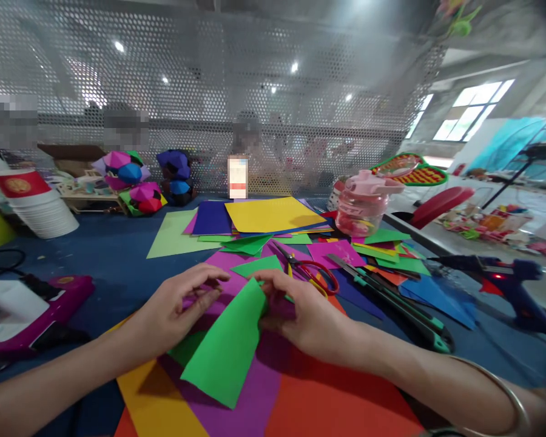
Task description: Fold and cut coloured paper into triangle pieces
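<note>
A bent piece of green paper (pixel 230 346) is pinched at its upper right edge by my right hand (pixel 309 312). Some of those fingertips are hidden behind the sheet. My left hand (pixel 177 303) is just left of the paper, thumb and fingers curved and apart, with nothing visible between them. Under both hands lie overlapping purple paper (pixel 259 382), orange-red paper (pixel 327 400) and yellow-orange paper (pixel 157 400). Beyond my right hand rest scissors (pixel 316 273) with red and yellow handles. A green and black utility knife (pixel 395 306) lies to their right.
A stack of coloured paper topped by a yellow sheet (pixel 273 213) sits ahead. A pink jar (pixel 361 206) stands behind green scraps. On the right is a glue gun (pixel 505 285) with a red light. Paper cups (pixel 45 212), a purple power strip (pixel 59 309) and folded paper balls (pixel 130 173) are left.
</note>
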`<action>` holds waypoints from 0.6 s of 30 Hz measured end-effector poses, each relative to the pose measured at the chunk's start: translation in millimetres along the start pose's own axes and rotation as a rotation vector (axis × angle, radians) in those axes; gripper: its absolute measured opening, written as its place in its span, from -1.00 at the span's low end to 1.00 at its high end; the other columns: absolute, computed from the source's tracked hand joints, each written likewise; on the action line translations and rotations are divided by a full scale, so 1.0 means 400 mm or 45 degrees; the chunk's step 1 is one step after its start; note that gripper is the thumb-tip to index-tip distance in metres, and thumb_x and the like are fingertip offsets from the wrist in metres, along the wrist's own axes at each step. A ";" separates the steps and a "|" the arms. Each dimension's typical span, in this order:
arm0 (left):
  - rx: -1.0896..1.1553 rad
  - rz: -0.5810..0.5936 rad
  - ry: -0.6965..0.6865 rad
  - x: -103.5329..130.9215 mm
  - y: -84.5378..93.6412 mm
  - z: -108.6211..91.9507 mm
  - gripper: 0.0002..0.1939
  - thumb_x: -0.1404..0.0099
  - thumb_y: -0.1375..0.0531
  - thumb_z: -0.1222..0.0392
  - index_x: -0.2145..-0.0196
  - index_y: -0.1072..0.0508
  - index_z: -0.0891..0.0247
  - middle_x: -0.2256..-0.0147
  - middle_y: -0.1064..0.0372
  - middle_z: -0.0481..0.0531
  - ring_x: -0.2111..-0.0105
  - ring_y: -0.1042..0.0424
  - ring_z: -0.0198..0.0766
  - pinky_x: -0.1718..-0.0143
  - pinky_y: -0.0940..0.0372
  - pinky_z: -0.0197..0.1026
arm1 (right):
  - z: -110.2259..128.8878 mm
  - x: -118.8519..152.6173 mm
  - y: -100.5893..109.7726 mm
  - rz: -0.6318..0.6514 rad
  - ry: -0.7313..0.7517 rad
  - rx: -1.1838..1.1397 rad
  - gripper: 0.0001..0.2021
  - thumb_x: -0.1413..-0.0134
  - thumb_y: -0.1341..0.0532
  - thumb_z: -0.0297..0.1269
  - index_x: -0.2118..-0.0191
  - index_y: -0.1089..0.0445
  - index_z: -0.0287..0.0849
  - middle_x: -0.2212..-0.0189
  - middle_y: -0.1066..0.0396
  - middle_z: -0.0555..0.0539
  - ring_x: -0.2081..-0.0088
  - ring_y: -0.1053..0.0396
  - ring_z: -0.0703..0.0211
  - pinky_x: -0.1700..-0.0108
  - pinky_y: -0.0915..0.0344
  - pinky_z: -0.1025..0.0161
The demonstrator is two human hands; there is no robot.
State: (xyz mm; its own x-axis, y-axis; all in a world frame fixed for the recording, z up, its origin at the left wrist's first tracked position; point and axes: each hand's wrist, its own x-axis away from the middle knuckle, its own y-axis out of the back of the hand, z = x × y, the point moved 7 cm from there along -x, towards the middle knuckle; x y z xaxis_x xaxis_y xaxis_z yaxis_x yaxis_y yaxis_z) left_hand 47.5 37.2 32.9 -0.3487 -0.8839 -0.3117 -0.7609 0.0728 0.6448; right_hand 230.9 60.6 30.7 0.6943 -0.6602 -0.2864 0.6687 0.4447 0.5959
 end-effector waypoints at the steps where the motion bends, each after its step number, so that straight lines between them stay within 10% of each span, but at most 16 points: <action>1: 0.102 0.037 0.047 0.001 -0.004 0.008 -0.67 -0.48 -0.09 -0.01 -0.10 -0.42 0.14 -0.03 -0.47 0.13 0.00 -0.49 -0.07 0.05 -0.44 -0.13 | 0.012 0.000 0.006 -0.017 0.074 -0.022 -0.68 -0.10 -0.29 -0.52 0.03 -0.43 -0.12 0.25 -0.48 -0.05 0.22 -0.43 0.16 0.16 -0.39 0.22; 9: 0.869 0.126 0.158 0.006 0.009 0.012 -0.50 -0.43 -0.04 -0.19 -0.12 -0.42 0.15 -0.13 -0.44 0.19 -0.10 -0.47 0.04 -0.06 -0.42 0.05 | 0.056 0.020 0.075 -0.452 0.435 0.108 -0.84 -0.13 -0.27 -0.49 0.35 -0.52 -0.06 0.28 -0.44 -0.06 0.25 -0.44 0.17 0.24 -0.38 0.25; 14: 0.730 -0.054 0.241 0.015 0.028 0.039 -0.28 -0.40 0.23 -0.40 0.24 -0.50 0.16 0.28 -0.54 0.18 0.23 -0.56 0.00 0.19 -0.46 0.07 | 0.059 0.021 0.094 -0.604 0.439 0.148 -0.81 -0.10 -0.27 -0.52 0.38 -0.55 -0.08 0.35 -0.43 -0.03 0.31 -0.44 0.20 0.31 -0.35 0.28; 18: 0.467 -0.142 0.294 0.012 0.012 0.059 -0.38 -0.18 -0.13 -0.48 0.57 -0.23 0.15 0.59 -0.14 -0.07 0.55 -0.23 -0.25 0.49 -0.26 -0.16 | 0.051 0.016 0.091 -0.585 0.405 0.114 -0.82 -0.11 -0.27 -0.50 0.39 -0.57 -0.06 0.35 -0.44 -0.03 0.34 -0.43 0.21 0.33 -0.35 0.27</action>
State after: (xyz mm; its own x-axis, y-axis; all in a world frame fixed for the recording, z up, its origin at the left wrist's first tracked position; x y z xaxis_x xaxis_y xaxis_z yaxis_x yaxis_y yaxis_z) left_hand 29.4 44.2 18.1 -0.1541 -0.9725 -0.1746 -0.9451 0.0936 0.3130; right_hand 254.2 60.3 65.7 0.3923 -0.5526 -0.7354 0.9056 0.0922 0.4139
